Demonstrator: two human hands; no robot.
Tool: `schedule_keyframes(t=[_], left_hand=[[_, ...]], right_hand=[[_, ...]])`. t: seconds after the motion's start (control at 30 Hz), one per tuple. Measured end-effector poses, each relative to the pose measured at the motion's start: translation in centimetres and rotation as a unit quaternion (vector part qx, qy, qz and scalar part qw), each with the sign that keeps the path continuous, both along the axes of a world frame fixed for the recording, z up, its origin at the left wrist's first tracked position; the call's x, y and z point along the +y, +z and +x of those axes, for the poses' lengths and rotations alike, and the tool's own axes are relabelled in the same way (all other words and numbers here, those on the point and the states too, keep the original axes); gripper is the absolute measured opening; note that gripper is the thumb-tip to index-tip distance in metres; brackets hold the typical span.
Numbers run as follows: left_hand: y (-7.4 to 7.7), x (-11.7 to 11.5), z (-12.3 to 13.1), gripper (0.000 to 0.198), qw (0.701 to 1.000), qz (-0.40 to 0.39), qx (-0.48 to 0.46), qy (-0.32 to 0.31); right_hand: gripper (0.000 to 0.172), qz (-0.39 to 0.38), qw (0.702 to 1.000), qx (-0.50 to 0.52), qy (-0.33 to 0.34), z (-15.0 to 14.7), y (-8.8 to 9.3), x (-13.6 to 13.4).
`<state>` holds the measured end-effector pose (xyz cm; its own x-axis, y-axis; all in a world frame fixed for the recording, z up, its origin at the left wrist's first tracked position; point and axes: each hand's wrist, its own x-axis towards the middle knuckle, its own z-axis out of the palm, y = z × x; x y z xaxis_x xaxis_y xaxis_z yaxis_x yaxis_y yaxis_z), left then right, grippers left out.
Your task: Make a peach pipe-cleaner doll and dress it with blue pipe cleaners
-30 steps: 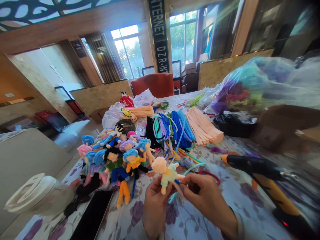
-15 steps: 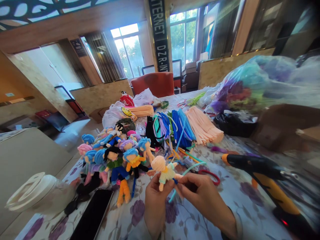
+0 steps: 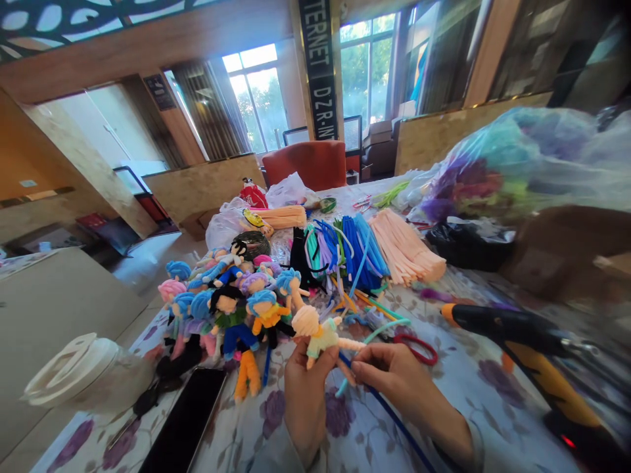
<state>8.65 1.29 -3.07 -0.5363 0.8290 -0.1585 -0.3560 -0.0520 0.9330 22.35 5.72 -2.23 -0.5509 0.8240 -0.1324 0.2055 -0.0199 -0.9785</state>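
My left hand (image 3: 304,387) is closed on a small pipe-cleaner doll (image 3: 318,332) with a peach head and pale green body, held just above the table. Close to its right, my right hand (image 3: 394,384) pinches a dark blue pipe cleaner (image 3: 394,415) that runs from the doll down toward the lower right. A teal pipe cleaner (image 3: 379,330) curves behind my fingers. Left of the hands lies a heap of finished dolls (image 3: 221,305) with blue, pink and purple hair.
Bundles of blue, green and peach pipe cleaners (image 3: 374,253) lie behind the hands. A glue gun (image 3: 522,338) lies at the right, a black phone (image 3: 185,424) and a lidded cup (image 3: 81,374) at the left. Plastic bags (image 3: 503,164) fill the far right on the floral tablecloth (image 3: 473,387).
My right hand has pulled away from the doll to the right, drawing out a long dark blue pipe cleaner. The doll has tilted slightly left in my left hand.
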Motion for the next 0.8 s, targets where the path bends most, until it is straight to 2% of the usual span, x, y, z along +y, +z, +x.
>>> schedule_keyframes(t=[0.13, 0.3, 0.47, 0.67, 0.8], left_hand=[[0.2, -0.2, 0.1, 0.032, 1.000, -0.011, 0.001, 0.003], [0.7, -0.4, 0.2, 0.029, 0.999, -0.023, 0.029, 0.020], [0.7, -0.3, 0.2, 0.028, 0.999, -0.019, 0.043, 0.019], [0.8, -0.4, 0.3, 0.024, 0.996, -0.023, 0.089, 0.016], [0.2, -0.4, 0.3, 0.026, 0.994, -0.026, 0.105, 0.009]], right_hand=[[0.015, -0.068, 0.997, 0.022, -0.005, -0.2, -0.2, 0.1], [0.018, -0.089, 0.995, 0.035, -0.027, -0.5, -0.2, -0.1], [0.020, -0.118, 0.989, 0.089, -0.021, -0.9, -1.3, 0.1], [0.019, -0.106, 0.989, 0.094, -0.039, -1.3, -1.5, -0.1], [0.018, -0.096, 0.989, 0.098, -0.048, -1.5, -1.4, -0.2]])
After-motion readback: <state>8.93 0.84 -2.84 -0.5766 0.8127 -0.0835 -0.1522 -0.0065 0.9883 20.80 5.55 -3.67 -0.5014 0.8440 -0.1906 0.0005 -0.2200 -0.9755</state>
